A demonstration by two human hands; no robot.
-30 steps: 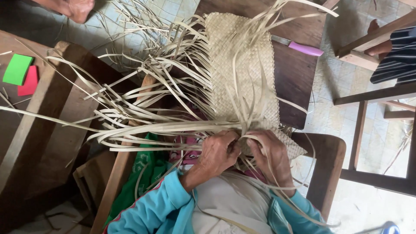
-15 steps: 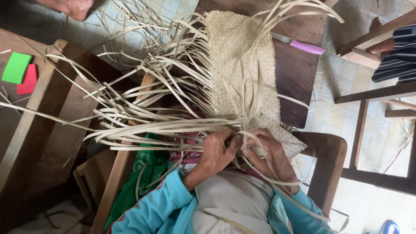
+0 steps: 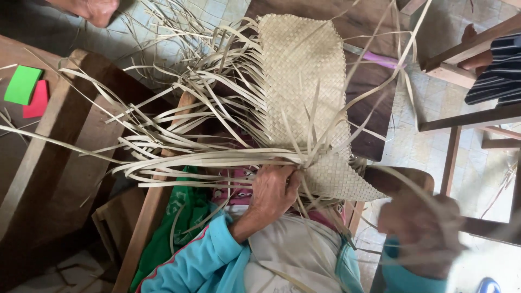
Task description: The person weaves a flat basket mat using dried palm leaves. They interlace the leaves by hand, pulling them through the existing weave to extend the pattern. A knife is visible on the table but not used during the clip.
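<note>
Left hand (image 3: 274, 190) pinching loose strips (image 3: 179, 157) beside woven mat (image 3: 304, 76) at centre — light, springy, brittle; right hand (image 3: 420, 230) blurred, grip unclear.

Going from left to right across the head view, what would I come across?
Green card → loose pale strips → left hand gripping the strips → woven mat → blurred right hand → striped sleeve of another person.

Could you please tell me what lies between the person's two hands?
In the head view, the woven mat's folded corner and loose pale strips lie between the left hand and the blurred right hand.
</note>
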